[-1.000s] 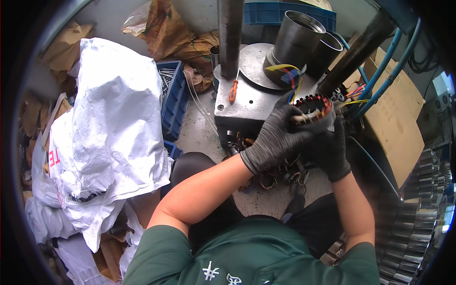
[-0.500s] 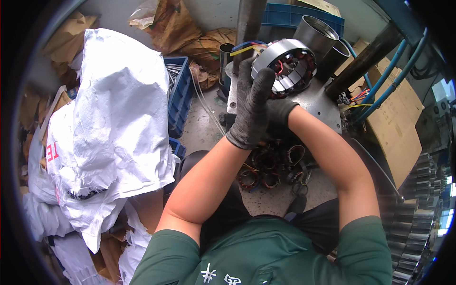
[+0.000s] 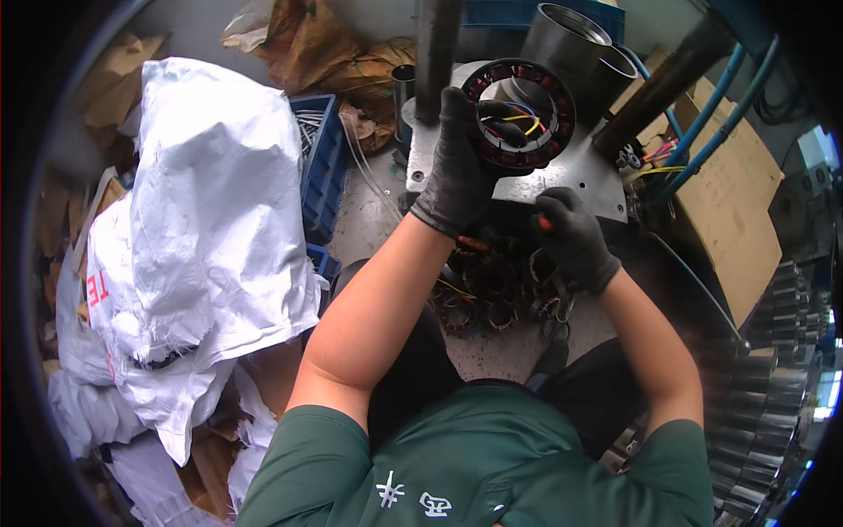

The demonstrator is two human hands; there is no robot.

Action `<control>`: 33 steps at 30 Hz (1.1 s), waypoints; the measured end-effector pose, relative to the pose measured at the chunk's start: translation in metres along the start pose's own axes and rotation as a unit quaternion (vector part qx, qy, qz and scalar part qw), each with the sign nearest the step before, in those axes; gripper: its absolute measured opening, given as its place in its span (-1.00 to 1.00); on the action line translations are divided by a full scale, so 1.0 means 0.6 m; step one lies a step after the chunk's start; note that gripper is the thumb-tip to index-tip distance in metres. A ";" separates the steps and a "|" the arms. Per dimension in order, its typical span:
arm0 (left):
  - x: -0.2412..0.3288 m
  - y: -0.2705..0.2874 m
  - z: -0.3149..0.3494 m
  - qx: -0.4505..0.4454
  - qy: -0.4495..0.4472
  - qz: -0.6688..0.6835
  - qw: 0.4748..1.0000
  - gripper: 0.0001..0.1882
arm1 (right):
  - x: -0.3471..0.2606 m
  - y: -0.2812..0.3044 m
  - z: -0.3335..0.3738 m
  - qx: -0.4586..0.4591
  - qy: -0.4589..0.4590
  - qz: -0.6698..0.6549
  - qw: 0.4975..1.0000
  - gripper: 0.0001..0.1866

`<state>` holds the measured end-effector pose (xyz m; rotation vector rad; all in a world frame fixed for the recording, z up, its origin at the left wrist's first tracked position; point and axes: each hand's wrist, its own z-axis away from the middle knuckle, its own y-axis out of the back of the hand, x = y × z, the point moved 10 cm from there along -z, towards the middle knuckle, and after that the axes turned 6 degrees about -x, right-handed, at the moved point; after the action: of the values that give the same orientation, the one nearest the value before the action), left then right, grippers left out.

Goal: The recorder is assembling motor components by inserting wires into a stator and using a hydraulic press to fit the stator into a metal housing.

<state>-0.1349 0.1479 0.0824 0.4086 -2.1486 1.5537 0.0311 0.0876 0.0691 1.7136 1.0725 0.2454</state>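
Observation:
In my gloved left hand (image 3: 461,176) is a motor stator (image 3: 562,132), a ring with dark red windings round its inner edge. Its open face is turned up toward me, and yellow, red and blue lead wires (image 3: 527,121) show through the opening beside my fingers. Below it and to the right, my gloved right hand (image 3: 578,241) is closed, apart from the stator. A small reddish-orange spot shows at its fingers; what it is I cannot make out. Under both hands, several more wound stators (image 3: 492,285) lie in a cluster, partly hidden by my left arm.
A metal plate (image 3: 425,162) with an upright steel post (image 3: 436,61) lies beyond my hands. Steel cylinders (image 3: 569,44) stand behind the stator. At left are a big white sack (image 3: 219,202) and a blue crate (image 3: 323,198) of metal rods. Blue hoses (image 3: 724,123), cardboard (image 3: 738,237) and stacked metal parts (image 3: 760,413) line the right.
The stator has tipped so its ring face now shows, still in my left hand. My right hand has come away from it, down and to the right, and closed.

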 end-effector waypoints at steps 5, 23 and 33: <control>-0.056 -0.018 -0.013 -0.004 0.052 -0.226 0.973 -0.48 | 0.022 0.122 0.094 0.183 -0.020 -0.003 0.983 -0.62; -0.173 0.100 -0.101 0.011 0.090 -0.627 0.774 -0.49 | 0.146 0.134 0.190 0.208 -0.208 -0.473 0.831 -0.77; -0.178 0.147 -0.076 0.085 0.074 -0.480 0.870 -0.54 | 0.103 0.076 0.121 0.155 -0.142 -0.428 0.879 -0.74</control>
<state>-0.0784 0.2165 -0.0331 1.1570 -1.3031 1.1032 0.1362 0.0840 0.0565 1.3143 1.5816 -0.7548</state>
